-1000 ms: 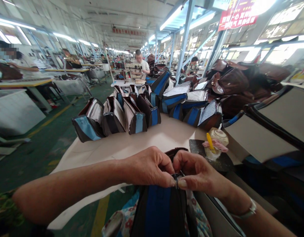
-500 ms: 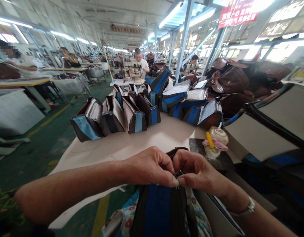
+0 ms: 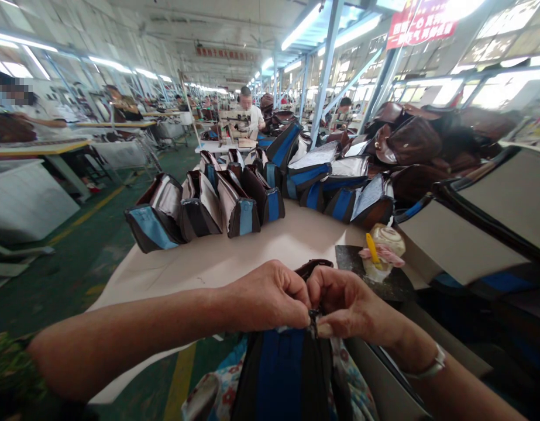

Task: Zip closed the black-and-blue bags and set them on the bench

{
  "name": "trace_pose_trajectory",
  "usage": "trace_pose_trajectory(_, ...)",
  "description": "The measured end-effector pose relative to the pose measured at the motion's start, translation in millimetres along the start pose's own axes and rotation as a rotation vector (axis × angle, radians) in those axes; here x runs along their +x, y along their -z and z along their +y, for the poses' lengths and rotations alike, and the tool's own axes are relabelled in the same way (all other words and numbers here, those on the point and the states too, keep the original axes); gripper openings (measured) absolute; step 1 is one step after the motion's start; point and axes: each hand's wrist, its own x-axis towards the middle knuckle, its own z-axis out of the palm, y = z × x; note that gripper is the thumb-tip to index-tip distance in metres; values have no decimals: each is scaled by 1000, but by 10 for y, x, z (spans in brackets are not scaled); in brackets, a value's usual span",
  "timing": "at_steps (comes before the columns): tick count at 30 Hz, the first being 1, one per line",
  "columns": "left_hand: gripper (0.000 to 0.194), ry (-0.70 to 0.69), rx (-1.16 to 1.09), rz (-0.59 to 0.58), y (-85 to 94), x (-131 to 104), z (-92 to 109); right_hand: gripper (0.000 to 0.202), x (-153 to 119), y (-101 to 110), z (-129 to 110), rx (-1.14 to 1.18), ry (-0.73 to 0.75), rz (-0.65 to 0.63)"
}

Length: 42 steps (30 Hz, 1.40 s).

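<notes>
A dark bag piece (image 3: 281,368) with a blue stripe stands upright at the bottom middle, against a flowered cloth (image 3: 226,386). My left hand (image 3: 274,298) pinches its top edge, thumb pressed against curled fingers. Close beside it, my right hand (image 3: 346,301) grips the same edge between thumb and bent forefinger. Between the two thumbs shows a small stretch of dark edge with whitish marks. Behind the hands a brown rim of the bag piece sticks up. What lies under the fingers is hidden.
Several similar bag pieces (image 3: 241,204) stand on the pale table (image 3: 199,269). To the right are a glue pot (image 3: 377,266) with a yellow-handled tool (image 3: 372,248) and a pink rag (image 3: 386,255). Brown bags (image 3: 408,140) are heaped behind. Co-workers sit farther off.
My thumbs have drawn slightly apart, and the dark edge between them now shows. The bag piece has stayed in nearly the same place.
</notes>
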Motion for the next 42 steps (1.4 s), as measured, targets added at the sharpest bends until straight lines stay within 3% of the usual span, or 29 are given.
trace_pose_trajectory(8,6,-1,-22,-14,14,27,-27,32,6,25,62,10,34,16)
trace_pose_trajectory(13,18,-9,13,-3,9,33,7,33,14,17,53,-11,42,50)
trace_pose_trajectory(27,4,11,-49,16,-18,94,-3,28,-12,26,29,-58,57,95)
trace_pose_trajectory(33,27,-22,-12,30,-17,81,27,30,1,24,23,-112,83,103)
trace_pose_trajectory(42,7,13,25,33,-5,83,19,29,-44,32,9,-170,71,113)
